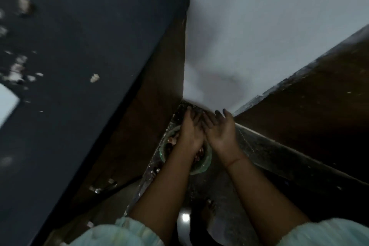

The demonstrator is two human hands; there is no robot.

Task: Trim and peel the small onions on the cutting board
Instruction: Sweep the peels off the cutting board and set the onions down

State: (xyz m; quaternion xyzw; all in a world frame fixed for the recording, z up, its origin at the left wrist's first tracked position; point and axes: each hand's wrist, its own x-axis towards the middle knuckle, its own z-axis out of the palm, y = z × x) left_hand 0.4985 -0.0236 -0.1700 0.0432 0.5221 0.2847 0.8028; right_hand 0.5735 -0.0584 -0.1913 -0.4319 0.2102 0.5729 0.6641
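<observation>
**Both hands over a green bowl on the floor, away from the counter**

Head view: the camera looks steeply down past a dark counter point(75, 50) on the left, whose top is littered with pale scraps point(94, 78) that may be onion skin. No cutting board can be made out for certain; a pale corner at the far left edge is too blurred to name. Below, near the corner of a white wall point(259, 36), a green bowl point(201, 166) sits on the floor point(229, 201). It holds reddish-brown pieces point(172, 142), possibly small onions or their peelings; blur and dim light stop me saying which.

The left hand point(189, 132) hangs over the bowl, back up, fingers extended towards the wall. The right hand point(219, 132) lies just beside it, palm up, fingers spread and relaxed. Each grip looks loose and empty, though the left palm is hidden, so something small beneath it cannot be ruled out. A bare foot point(208, 207) stands near the bowl.

Risks, as I judge them: the bowl sits low and close to the foot, so a careless step could tip it. Working in this poor light, pieces could fall outside the rim and scatter on the floor. If the contents are waste, good onions might be mixed in unnoticed.
</observation>
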